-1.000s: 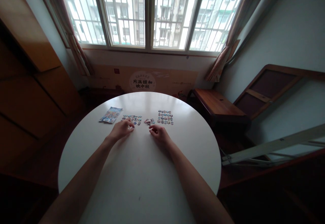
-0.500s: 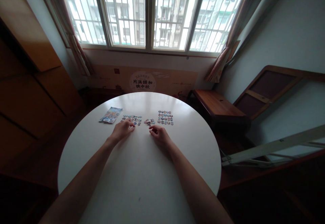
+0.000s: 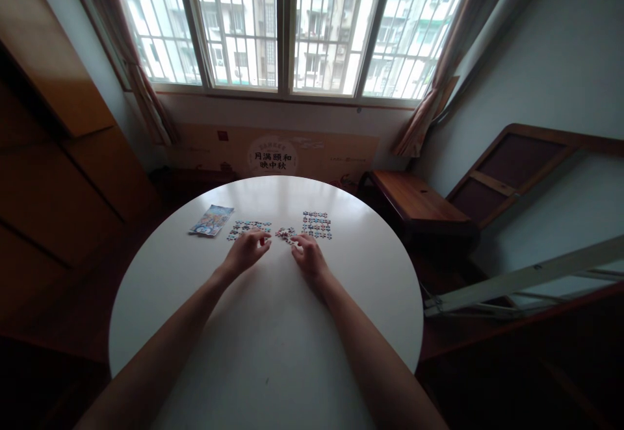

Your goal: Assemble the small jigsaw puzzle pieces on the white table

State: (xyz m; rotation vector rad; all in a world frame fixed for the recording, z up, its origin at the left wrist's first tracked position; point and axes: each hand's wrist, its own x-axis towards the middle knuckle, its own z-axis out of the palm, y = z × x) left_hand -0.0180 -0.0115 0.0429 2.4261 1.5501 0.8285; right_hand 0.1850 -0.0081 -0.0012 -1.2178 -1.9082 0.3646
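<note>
Small jigsaw puzzle pieces lie in three groups on a white round table. My left hand is over the near edge of the left group of pieces, its thumb and forefinger apart and pointing toward the loose pile. It hides part of that left group. At the near right side of the pile is my right hand, forefinger and thumb slightly apart by the pieces. No piece can be made out in either hand. Beyond it, the right group of pieces lies in several neat rows.
A printed picture sheet or packet lies on the table's left side. Behind the table is a printed board beneath a barred window. A wooden bench stands to the right, and wooden cabinets are at the left.
My left hand has moved right, from the left group of pieces toward the loose pile, uncovering some pieces. My right hand has shifted slightly forward to the pile, its fingers extending.
</note>
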